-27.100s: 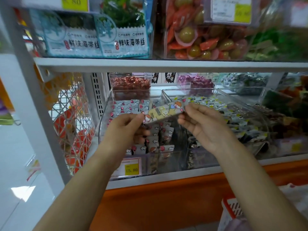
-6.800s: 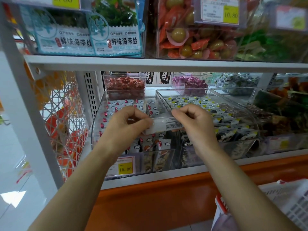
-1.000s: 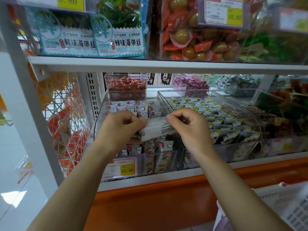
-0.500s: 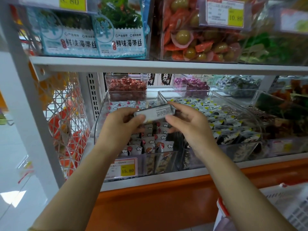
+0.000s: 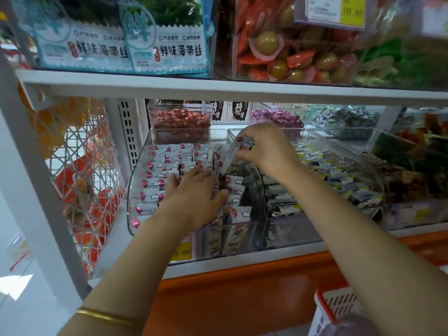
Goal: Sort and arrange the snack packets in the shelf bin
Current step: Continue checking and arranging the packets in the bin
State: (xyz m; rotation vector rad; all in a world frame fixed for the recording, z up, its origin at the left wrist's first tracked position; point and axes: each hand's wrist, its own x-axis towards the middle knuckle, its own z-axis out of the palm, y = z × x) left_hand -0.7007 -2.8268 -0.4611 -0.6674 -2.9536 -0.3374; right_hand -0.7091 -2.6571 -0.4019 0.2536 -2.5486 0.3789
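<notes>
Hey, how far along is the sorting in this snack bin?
Done: the left rows in the bin stand tidy. In hand: the right hand pinches one packet over the middle, while the left hand lies flat on the rows. Left: slotting that packet in and straightening the looser front packets.

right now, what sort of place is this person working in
Most likely a shop's snack aisle: clear bins full of small wrapped snack packets on white shelves, a yellow price tag reading 10.80, and a red shopping basket at lower right.
</notes>
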